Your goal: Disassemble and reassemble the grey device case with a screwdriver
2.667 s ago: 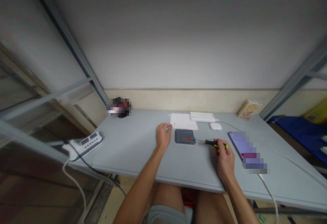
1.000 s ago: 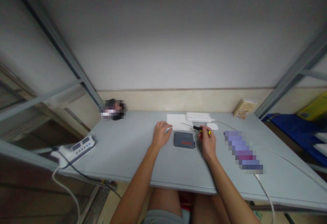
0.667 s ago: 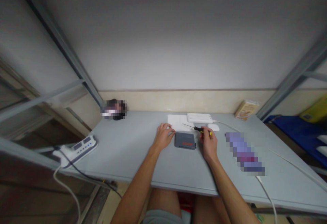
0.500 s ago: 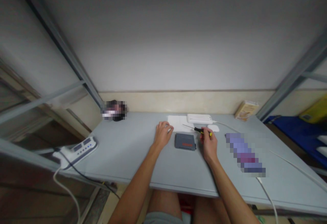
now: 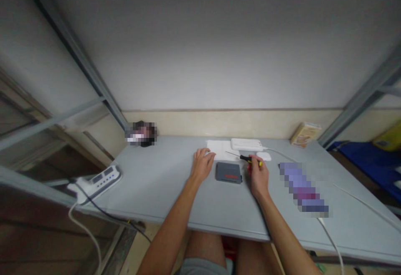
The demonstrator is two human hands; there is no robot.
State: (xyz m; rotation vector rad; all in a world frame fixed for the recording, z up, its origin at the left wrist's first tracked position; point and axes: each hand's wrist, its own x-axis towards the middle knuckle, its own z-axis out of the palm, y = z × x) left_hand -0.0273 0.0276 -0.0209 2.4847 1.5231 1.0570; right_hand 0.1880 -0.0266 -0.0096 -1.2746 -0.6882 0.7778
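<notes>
A black-and-yellow screwdriver (image 5: 246, 158) is held in my right hand (image 5: 259, 177), its thin shaft pointing left over a white sheet of paper (image 5: 219, 145). Below the paper lies a dark grey flat box (image 5: 228, 172) with red lettering, between my two hands. My left hand (image 5: 202, 164) rests at the paper's left edge, its fingers bent and the thumb apart from the index finger, with nothing visible in it.
Behind the paper lie a white power bank-like block (image 5: 247, 144) with a cable and a small white case (image 5: 263, 156). A power strip (image 5: 97, 184) sits left, a blurred-out phone-like slab (image 5: 302, 187) right, and a yellowish carton (image 5: 305, 134) at the back right.
The whole view has shifted slightly, moving things a little to the right. My hands and the screwdriver keep nearly the same place relative to the grey box.
</notes>
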